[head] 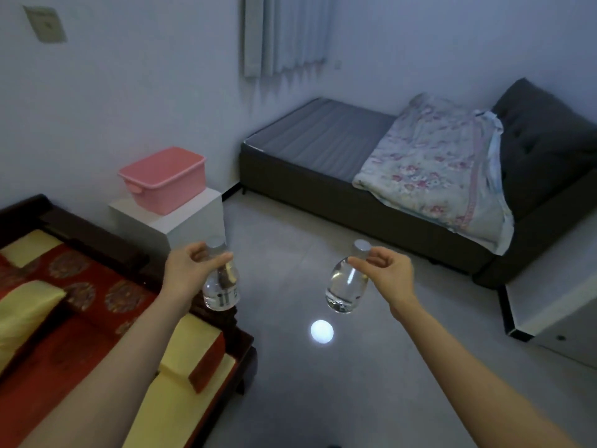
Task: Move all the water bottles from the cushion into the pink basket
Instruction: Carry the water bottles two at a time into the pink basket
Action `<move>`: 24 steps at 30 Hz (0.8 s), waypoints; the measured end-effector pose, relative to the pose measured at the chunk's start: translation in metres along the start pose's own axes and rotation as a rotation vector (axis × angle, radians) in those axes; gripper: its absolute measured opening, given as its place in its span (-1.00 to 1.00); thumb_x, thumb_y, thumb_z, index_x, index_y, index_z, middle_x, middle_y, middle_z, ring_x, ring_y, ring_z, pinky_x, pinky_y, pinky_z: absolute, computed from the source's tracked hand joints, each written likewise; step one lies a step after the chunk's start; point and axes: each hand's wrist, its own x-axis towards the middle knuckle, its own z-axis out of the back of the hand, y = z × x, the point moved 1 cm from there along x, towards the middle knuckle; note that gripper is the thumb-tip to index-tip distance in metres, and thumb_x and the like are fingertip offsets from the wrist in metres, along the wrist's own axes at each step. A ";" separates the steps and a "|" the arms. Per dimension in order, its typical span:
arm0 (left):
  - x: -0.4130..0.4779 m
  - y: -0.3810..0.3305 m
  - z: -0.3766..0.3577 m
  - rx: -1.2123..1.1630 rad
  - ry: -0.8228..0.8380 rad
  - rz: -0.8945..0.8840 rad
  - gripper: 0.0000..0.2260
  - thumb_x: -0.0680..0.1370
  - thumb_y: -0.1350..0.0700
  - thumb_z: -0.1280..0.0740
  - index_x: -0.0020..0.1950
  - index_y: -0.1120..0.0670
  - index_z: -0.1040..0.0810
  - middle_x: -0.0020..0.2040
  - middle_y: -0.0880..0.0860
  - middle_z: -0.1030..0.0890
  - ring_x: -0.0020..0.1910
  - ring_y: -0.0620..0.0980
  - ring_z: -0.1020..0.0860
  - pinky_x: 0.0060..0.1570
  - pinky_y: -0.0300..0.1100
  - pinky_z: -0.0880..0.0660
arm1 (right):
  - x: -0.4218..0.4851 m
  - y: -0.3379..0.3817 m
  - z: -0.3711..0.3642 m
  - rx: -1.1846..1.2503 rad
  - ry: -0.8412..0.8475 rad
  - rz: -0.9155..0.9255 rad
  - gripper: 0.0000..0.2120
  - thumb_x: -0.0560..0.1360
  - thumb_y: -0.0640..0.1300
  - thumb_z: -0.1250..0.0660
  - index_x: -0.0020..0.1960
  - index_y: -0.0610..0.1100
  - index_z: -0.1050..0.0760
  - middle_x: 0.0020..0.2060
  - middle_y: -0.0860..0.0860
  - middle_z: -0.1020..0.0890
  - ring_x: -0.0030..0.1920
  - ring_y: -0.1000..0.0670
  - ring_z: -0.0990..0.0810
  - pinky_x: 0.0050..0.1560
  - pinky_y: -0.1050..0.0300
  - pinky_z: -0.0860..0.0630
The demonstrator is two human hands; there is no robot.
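The left hand (190,263) grips a clear water bottle (222,281) by its neck, and the right hand (386,266) pinches a second bottle (346,287) just under its cap. Both bottles hang upright in the air above the grey floor (290,367), apart from each other. The red and yellow cushion (97,318) lies on the dark wooden seat at the lower left. The pink basket (164,181) stands beyond the left hand on a white stand (190,224) by the wall. A dark sofa bed (307,153) with a flowered blanket (442,176) fills the far right.
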 end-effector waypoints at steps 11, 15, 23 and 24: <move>0.182 -0.028 -0.099 -0.042 -0.238 -0.011 -0.75 0.29 0.10 -0.58 -0.07 -0.01 -0.67 -0.14 -0.10 -0.71 -0.10 -0.18 -0.66 -0.08 -0.25 -0.53 | 0.287 0.000 -0.020 -0.040 0.197 0.111 -0.76 0.29 -0.13 -0.58 -0.07 -0.14 -0.67 -0.14 -0.18 -0.70 -0.06 -0.12 -0.69 0.02 -0.14 -0.59; 0.240 -0.024 -0.107 -0.044 -0.312 0.005 -0.75 0.28 0.10 -0.59 -0.09 -0.05 -0.68 -0.13 -0.11 -0.72 -0.10 -0.16 -0.66 -0.08 -0.28 -0.52 | 0.368 0.003 -0.055 -0.036 0.273 0.107 -0.79 0.28 -0.10 -0.58 -0.11 -0.07 -0.68 -0.18 -0.08 -0.72 -0.05 -0.12 -0.68 0.00 -0.11 -0.60; 0.369 -0.003 -0.091 -0.025 -0.449 0.023 -0.72 0.30 0.17 -0.57 -0.02 0.02 -0.67 -0.14 -0.12 -0.71 -0.15 -0.21 -0.65 -0.07 -0.27 -0.51 | 0.501 0.007 -0.196 -0.035 0.467 0.160 -0.81 0.28 -0.09 -0.58 -0.12 -0.02 -0.68 -0.21 -0.02 -0.71 -0.10 -0.01 -0.69 0.04 -0.08 -0.63; 0.384 0.000 -0.087 -0.030 -0.464 0.030 -0.70 0.31 0.17 -0.57 0.01 0.05 -0.67 -0.11 -0.08 -0.71 -0.12 -0.17 -0.65 -0.03 -0.22 -0.52 | 0.513 0.007 -0.216 -0.042 0.493 0.156 -0.80 0.28 -0.08 -0.58 -0.12 -0.02 -0.67 -0.21 -0.02 -0.71 -0.10 -0.01 -0.69 0.04 -0.09 -0.63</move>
